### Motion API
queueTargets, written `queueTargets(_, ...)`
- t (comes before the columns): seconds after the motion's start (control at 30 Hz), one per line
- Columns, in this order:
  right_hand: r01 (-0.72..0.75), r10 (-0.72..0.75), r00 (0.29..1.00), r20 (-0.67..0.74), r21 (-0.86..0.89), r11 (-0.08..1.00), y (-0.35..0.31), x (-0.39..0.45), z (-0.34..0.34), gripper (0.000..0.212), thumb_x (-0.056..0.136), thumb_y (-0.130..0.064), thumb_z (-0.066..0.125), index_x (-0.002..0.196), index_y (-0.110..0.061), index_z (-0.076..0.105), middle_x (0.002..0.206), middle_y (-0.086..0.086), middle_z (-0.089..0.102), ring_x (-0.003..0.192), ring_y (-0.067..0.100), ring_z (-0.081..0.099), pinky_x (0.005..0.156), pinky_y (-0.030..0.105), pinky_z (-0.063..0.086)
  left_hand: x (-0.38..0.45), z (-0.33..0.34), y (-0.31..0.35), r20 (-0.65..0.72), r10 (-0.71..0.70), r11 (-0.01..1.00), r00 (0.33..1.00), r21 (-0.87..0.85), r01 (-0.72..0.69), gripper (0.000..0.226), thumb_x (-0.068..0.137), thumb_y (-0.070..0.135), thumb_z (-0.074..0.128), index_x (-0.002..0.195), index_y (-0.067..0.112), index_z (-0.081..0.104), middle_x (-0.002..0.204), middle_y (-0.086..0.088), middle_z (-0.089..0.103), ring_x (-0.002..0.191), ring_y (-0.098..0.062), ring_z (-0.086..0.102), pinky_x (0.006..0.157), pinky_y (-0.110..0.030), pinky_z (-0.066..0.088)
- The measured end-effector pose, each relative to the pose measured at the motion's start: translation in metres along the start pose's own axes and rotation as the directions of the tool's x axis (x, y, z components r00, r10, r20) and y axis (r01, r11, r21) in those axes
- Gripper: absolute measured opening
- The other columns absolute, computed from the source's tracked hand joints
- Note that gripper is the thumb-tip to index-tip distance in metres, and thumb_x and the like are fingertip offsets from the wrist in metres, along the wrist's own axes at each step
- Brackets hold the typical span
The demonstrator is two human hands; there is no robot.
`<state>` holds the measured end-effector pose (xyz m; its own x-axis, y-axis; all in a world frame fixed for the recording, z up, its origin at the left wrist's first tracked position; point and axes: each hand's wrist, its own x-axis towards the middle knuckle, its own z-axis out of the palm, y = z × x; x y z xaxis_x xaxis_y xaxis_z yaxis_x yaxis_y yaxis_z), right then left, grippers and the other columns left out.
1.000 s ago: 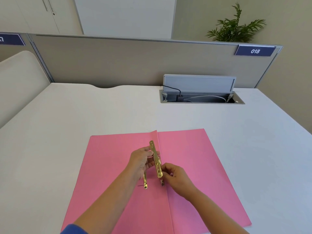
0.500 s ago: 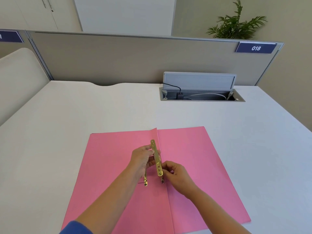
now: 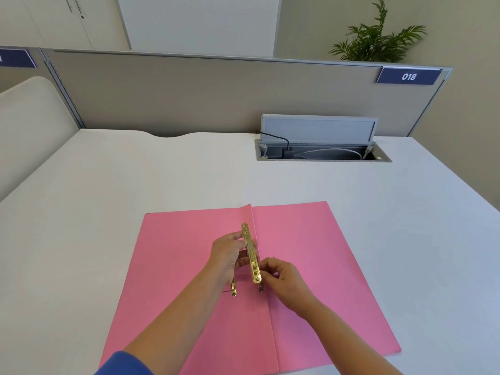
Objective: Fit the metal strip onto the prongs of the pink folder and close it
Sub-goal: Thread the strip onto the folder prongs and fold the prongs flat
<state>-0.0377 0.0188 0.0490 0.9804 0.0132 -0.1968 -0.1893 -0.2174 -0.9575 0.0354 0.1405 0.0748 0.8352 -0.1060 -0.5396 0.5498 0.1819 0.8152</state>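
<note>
The pink folder [image 3: 311, 266] lies open flat on the white desk, its spine fold running down the middle. A gold metal strip [image 3: 251, 253] with small holes is held above the fold, along it. My left hand [image 3: 228, 255] grips the strip at its middle from the left. My right hand [image 3: 281, 280] pinches its near end. Two gold prongs stick up from the folder: one [image 3: 233, 289] below my left hand, the other [image 3: 260, 288] just under the strip's near end. The prongs' bases are hidden by my hands.
The white desk [image 3: 135, 185] extends around the folder. An open grey cable box [image 3: 322, 152] with a plug and cables sits at the back right. A beige partition [image 3: 189, 96] with a "018" label closes the far edge. A plant stands behind it.
Both hands and the strip have stayed almost in place above the fold; only the view shifts slightly. The prongs stand as before.
</note>
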Motion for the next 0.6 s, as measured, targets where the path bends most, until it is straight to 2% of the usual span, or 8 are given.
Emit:
queueTargets(0.13,-0.009,0.009,1.000,-0.004,0.007,1.000,0.001,0.000,0.000,0.027,0.089,0.001,0.053,0.075,-0.018,0.065,0.068,0.000,0.061,0.062,0.012,0.052,0.060,0.011,0.046,0.000,0.000,-0.001,0.001,-0.002,1.000,1.000,-0.006,0.002,0.023,0.088,-0.009,0.048,0.088,0.011,0.061,0.074,-0.014,0.069,0.044,-0.016,0.065,0.039,-0.022,0.052)
queueTargets(0.3,-0.062,0.062,0.998,0.006,0.032,0.998,0.001,-0.001,-0.002,0.023,0.090,-0.002,0.055,0.077,-0.017,0.066,0.069,-0.001,0.064,0.063,0.012,0.056,0.065,0.018,0.049,0.000,0.001,-0.004,0.006,-0.009,1.000,1.000,0.004,0.009,0.027,0.087,-0.011,0.047,0.085,0.012,0.061,0.074,-0.013,0.068,0.058,-0.023,0.062,0.039,-0.023,0.052)
queueTargets(0.4,-0.111,0.110,0.994,0.016,0.109,0.988,-0.002,0.000,-0.008,0.017,0.094,-0.008,0.051,0.090,-0.009,0.068,0.078,0.002,0.066,0.066,0.007,0.061,0.065,0.012,0.051,0.003,0.001,-0.006,0.008,-0.013,1.000,1.000,0.013,0.013,0.026,0.087,-0.010,0.047,0.087,0.011,0.061,0.076,-0.013,0.068,0.061,-0.024,0.062,0.040,-0.023,0.051)
queueTargets(0.47,-0.170,0.168,0.985,0.026,0.161,0.972,-0.005,0.003,-0.011,0.025,0.098,-0.015,0.045,0.094,-0.005,0.068,0.073,-0.003,0.065,0.057,-0.004,0.058,0.059,0.008,0.048,0.004,0.001,-0.008,0.009,-0.012,1.000,1.000,0.025,0.011,0.025,0.087,-0.010,0.047,0.095,0.008,0.062,0.077,-0.013,0.069,0.061,-0.024,0.062,0.047,-0.026,0.053)
queueTargets(0.53,-0.217,0.213,0.976,0.039,0.156,0.964,-0.010,0.005,-0.012,0.029,0.097,-0.025,0.046,0.085,-0.008,0.067,0.063,-0.008,0.061,0.050,-0.002,0.053,0.057,0.012,0.044,0.005,0.003,-0.011,0.019,-0.020,0.999,1.000,0.030,0.019,0.027,0.086,-0.011,0.047,0.101,0.006,0.062,0.076,-0.012,0.069,0.057,-0.023,0.063,0.048,-0.027,0.053)
queueTargets(0.6,-0.234,0.232,0.972,0.031,0.109,0.966,-0.012,0.009,-0.009,0.024,0.092,-0.026,0.057,0.073,-0.012,0.064,0.060,-0.005,0.060,0.051,0.005,0.052,0.056,0.018,0.042,0.005,0.003,-0.013,0.025,-0.025,0.999,0.999,0.030,0.024,0.027,0.086,-0.011,0.047,0.102,0.006,0.062,0.075,-0.011,0.068,0.051,-0.020,0.063,0.041,-0.023,0.052)
